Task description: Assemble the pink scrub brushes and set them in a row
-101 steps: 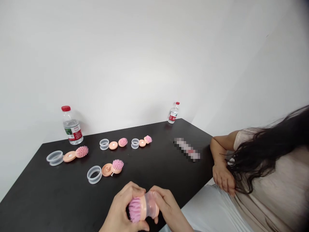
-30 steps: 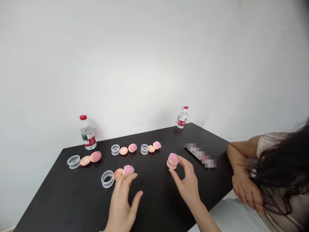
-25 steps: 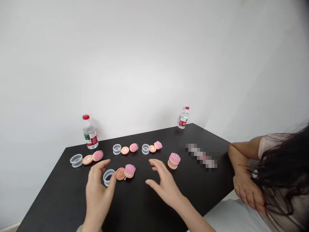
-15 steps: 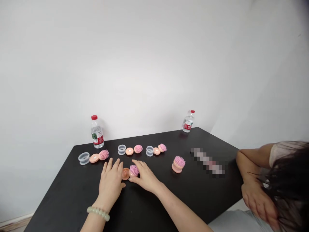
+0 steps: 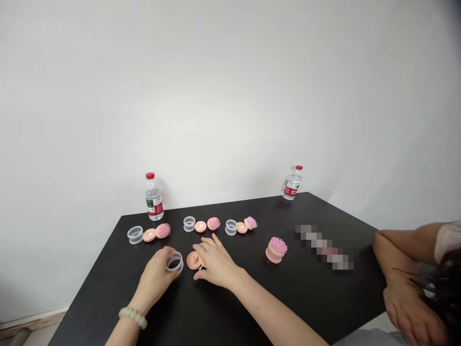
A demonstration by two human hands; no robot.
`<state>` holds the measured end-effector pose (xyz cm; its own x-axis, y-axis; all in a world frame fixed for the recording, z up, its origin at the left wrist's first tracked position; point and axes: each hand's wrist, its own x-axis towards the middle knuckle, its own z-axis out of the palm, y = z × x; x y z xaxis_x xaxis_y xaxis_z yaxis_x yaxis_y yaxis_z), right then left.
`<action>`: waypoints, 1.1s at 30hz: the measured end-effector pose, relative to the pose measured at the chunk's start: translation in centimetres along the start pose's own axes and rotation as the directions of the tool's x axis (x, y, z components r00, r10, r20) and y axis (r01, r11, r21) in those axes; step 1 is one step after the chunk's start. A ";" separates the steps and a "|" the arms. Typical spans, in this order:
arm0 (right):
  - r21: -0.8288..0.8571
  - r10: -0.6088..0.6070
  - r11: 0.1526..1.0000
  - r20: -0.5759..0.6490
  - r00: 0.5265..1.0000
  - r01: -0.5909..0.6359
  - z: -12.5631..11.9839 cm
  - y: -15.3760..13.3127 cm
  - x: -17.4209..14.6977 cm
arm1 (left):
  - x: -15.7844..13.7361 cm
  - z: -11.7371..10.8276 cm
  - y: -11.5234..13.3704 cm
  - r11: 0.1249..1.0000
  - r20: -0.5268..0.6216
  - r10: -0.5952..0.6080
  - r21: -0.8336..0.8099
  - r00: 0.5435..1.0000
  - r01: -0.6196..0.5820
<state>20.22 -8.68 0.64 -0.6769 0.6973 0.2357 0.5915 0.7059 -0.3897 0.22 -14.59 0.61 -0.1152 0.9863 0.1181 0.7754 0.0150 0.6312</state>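
My left hand (image 5: 155,271) is closed round the side of a clear spool-shaped ring (image 5: 175,262), thumb in front and fingers behind. The ring is close to the black table top; I cannot tell whether it touches it. Just right of the ring lies a peach round cap (image 5: 193,261), its hollow side with a small central knob facing up. My right hand (image 5: 218,264) curves over a pink-bristled brush head beside the cap. The hand hides nearly all of this brush head, and a small white bit shows under the fingers.
Behind are three sets of clear ring (image 5: 135,235), peach disc (image 5: 149,235) and pink brush head (image 5: 163,230). An assembled brush (image 5: 276,250) stands right. Two water bottles (image 5: 154,204) (image 5: 291,185) stand near the wall. A blurred strip (image 5: 324,247) lies near another person's arm (image 5: 399,269).
My left hand has closed round the clear ring, now visible. My right hand has moved over the brush head, covering it. The whole view has shifted, with objects appearing farther right.
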 end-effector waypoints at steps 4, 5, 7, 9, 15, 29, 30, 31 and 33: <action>-0.070 -0.044 0.996 0.054 0.998 0.048 1.0 -0.7 2.5 | -0.3 -0.3 -1.4 0.985 -0.079 0.003 -0.170 0.997 -0.016; -0.072 -0.054 0.996 0.063 0.997 0.058 1.2 -0.8 3.0 | -0.3 -0.3 -1.6 0.978 -0.094 0.002 -0.205 0.996 -0.021; -0.053 -0.076 0.995 0.075 0.994 0.080 1.7 -0.9 3.7 | -0.3 -0.2 -1.8 0.965 -0.123 0.006 -0.259 0.992 -0.038; 0.000 -0.100 0.995 0.058 0.993 0.101 1.7 -1.1 3.9 | -0.4 0.0 -1.8 0.955 -0.146 0.014 -0.290 0.989 -0.057; 0.351 -0.009 0.932 -0.243 0.970 0.096 0.4 -1.2 2.5 | -1.1 0.2 -0.7 0.932 -0.173 0.014 -0.354 0.985 -0.075; 0.947 0.305 0.281 -0.243 0.921 0.156 0.2 -2.7 -0.5 | -3.1 0.4 2.9 0.837 -0.029 0.110 -0.537 0.994 -0.108; 0.958 0.295 0.244 -0.222 0.929 0.152 0.2 -2.9 -0.5 | -3.1 0.5 2.9 0.833 -0.037 0.099 -0.544 0.994 -0.103; 0.965 0.283 0.213 -0.210 0.936 0.152 0.3 -3.0 -0.6 | -3.2 0.5 3.0 0.828 -0.049 0.087 -0.551 0.995 -0.100; 0.968 0.251 0.191 -0.208 0.945 0.163 0.3 -3.1 -0.8 | -3.3 0.5 3.1 0.815 -0.068 0.074 -0.571 0.995 -0.100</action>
<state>18.81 -11.41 1.41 -0.4002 0.8623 0.3103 -0.4214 0.1275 -0.8979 3.26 -17.70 1.78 -0.0995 0.9712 0.2166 0.2894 -0.1801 0.9401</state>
